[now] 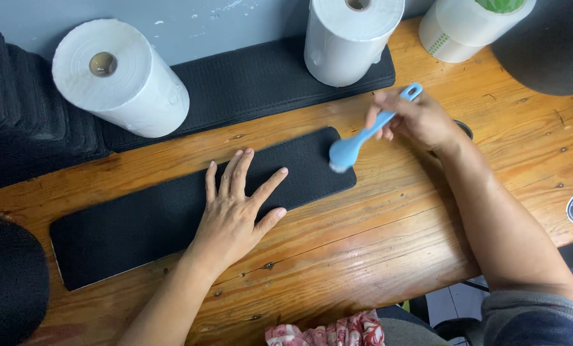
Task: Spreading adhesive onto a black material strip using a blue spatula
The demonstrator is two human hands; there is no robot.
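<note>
**Brush over the black strip**

A long black strip (171, 211) lies on the wooden table (389, 237), its long axis running from lower left to upper right. The left hand (235, 211) lies flat on its middle, fingers spread, gripping nothing. The right hand (415, 118) is closed around the handle of a blue brush (363, 138), whose head points down-left at the strip's right end. White rolls (123, 77) stand behind.
</note>
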